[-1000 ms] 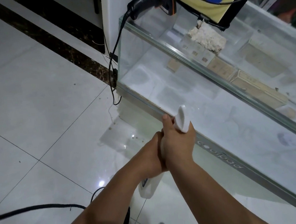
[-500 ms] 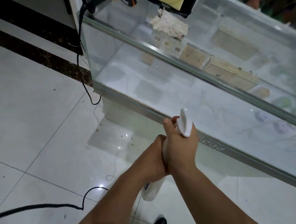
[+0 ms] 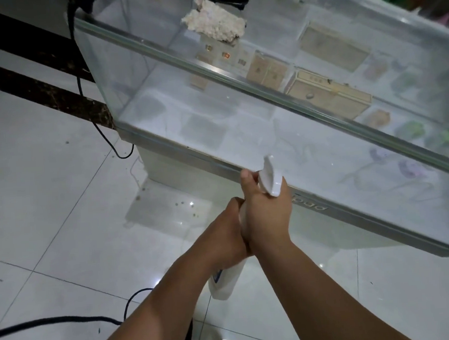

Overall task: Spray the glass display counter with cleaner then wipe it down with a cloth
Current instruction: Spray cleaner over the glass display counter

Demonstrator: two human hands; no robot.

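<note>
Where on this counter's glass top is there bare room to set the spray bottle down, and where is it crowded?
Bare: the glass top from the cloth rightward, behind the front rail; the boxes lie under the glass. Crowded: the far left corner, with cloth, stand and scanner. The left hand and right hand grip the spray bottle.

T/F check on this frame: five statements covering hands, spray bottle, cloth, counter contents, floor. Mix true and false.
1. Both the left hand and the right hand grip the spray bottle. True.
2. The cloth is held in a hand. False: it lies on top of the glass display counter, and neither hand touches it.
3. The spray head points toward the counter. True.
4. The counter is empty inside. False: tan boxes sit inside it.
5. A black cable lies on the floor. True.
</note>
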